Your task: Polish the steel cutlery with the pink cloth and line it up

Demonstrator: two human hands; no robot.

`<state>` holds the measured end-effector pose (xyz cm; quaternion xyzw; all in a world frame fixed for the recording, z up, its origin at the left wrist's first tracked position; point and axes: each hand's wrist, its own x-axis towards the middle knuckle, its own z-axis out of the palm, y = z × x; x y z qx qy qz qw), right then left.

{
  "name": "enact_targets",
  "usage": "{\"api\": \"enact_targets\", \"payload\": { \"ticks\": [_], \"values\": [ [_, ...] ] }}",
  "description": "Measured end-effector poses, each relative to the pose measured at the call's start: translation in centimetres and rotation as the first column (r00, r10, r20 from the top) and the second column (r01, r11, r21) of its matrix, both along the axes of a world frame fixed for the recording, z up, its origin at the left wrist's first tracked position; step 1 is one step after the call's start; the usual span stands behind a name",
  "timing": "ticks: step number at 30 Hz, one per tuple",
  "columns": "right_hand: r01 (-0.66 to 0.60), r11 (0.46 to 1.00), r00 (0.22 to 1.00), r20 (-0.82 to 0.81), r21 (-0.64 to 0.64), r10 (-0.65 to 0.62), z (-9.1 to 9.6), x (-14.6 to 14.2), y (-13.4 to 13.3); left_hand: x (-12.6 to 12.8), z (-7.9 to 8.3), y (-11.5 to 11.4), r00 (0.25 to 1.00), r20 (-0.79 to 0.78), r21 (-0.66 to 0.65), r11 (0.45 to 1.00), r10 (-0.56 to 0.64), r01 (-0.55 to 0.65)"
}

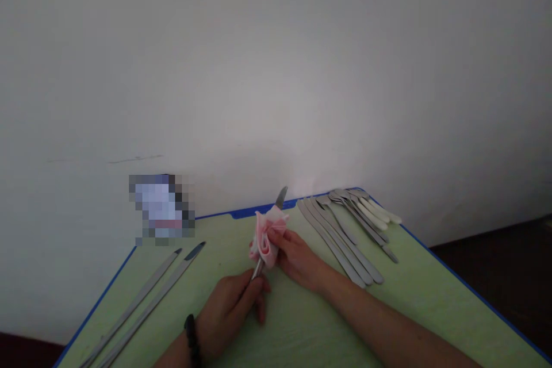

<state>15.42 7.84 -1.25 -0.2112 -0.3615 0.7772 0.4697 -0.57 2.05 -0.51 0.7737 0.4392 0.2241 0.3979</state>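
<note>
Just below the middle of the frame, a knife (282, 198) is held at a slant over the green surface (207, 279), its blade tip pointing up and slightly right, its middle wrapped in a bunched pink cloth (263, 236). Lower down, the left hand (237, 299), with a dark beaded bracelet (191, 328) at the wrist, has its fingers curled round the knife's handle. To the right, the right hand (297, 256) pinches the folds of the cloth, thumb on top; how firmly it presses on the metal beneath I cannot tell

The knife looks stiff, smooth and fairly light, likely to slide or turn in a loose grip, so the handle is the sound place to hold it. Its edge may be sharp, and a thick fold makes a safer touch near the blade. The cloth seems soft and limp, best gathered in a wad; whether it is fabric or paper is unclear

Two more knives (159, 297) lie at the lower left of the frame. Right of centre are three long utensils (338, 245), then a cluster of spoons (340, 194) and white-handled pieces (374, 215)
</note>
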Motion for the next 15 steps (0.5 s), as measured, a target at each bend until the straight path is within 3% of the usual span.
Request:
{"api": "enact_targets", "payload": {
  "ticks": [9,15],
  "values": [
    [0.013,0.999,1.0,0.023,-0.034,-0.012,-0.05,-0.11,-0.13,0.26,-0.12,-0.13,0.995,-0.03,-0.056,0.994,0.091,-0.092],
    [0.028,0.995,0.999,-0.026,-0.091,-0.031,0.4,-0.09,-0.31,0.3,0.26,-0.22,0.992,-0.117,0.051,0.998,0.053,-0.047]
  ]
}}
